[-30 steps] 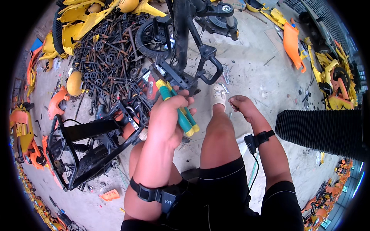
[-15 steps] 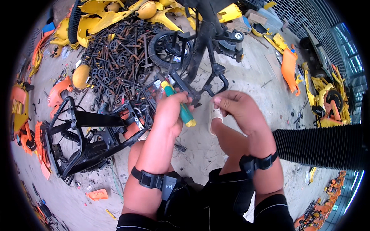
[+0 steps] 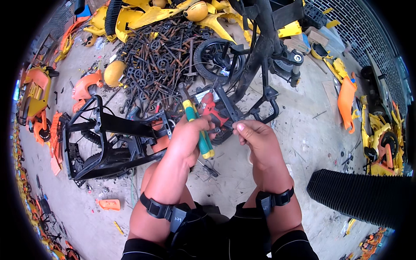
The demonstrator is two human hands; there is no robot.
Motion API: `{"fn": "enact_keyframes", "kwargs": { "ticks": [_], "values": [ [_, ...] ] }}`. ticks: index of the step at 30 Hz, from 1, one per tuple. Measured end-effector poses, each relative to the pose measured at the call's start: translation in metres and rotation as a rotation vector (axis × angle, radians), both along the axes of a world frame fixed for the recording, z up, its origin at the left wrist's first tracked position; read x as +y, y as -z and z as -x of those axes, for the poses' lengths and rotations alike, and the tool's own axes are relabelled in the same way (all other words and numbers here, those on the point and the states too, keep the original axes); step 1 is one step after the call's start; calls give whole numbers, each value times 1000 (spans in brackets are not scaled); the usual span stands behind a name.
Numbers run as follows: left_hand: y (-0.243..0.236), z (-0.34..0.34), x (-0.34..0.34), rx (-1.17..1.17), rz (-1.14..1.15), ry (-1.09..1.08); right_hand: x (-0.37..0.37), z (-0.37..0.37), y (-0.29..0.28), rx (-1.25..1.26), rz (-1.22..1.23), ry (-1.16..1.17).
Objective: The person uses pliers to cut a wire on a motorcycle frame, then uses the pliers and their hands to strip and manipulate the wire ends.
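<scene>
My left hand (image 3: 184, 141) is closed around pliers (image 3: 190, 112) with green and yellow handles, their dark metal jaws pointing away from me. My right hand (image 3: 256, 136) has thumb and fingertips pinched together beside the end of a black metal bar (image 3: 227, 102); anything between the fingertips is too small or hidden to make out. Just beyond and between both hands lies a red power tool (image 3: 212, 112), partly covered by the left hand and the bar. The bar belongs with a large black scooter-like frame (image 3: 260, 47) rising ahead of me.
A black frame (image 3: 104, 138) lies at left. Behind it spreads a heap of rusty metal parts (image 3: 156, 60), with a black wheel (image 3: 212, 60) alongside. Yellow panels (image 3: 134, 19) lie at the back, an orange panel (image 3: 346, 104) at right. A ribbed black hose (image 3: 355, 195) juts in from the right.
The view has shifted, so the scene sits farther right and lower. My right hand has moved closer to my left, by the bar's end. The red power tool now shows. The left hand keeps the pliers.
</scene>
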State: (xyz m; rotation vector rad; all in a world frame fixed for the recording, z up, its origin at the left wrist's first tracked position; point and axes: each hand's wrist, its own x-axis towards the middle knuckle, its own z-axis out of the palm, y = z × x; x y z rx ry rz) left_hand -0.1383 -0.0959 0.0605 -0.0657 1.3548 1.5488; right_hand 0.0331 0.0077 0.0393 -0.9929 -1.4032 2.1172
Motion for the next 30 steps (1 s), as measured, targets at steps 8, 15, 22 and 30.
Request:
{"fn": "enact_keyframes", "kwargs": {
  "ticks": [8,15,22,30],
  "values": [
    [-5,-10,2,-3,-4,39,14,23,3,-17,-168,-19],
    [-18,-19,-1,-60,-83,5,10,33,-7,-44,-411,-79],
    [-14,-18,-5,-86,-138,-8,11,25,-14,55,-325,-109],
    [-20,-24,-3,-84,-98,19,18,14,-12,169,-114,-130]
  ]
}}
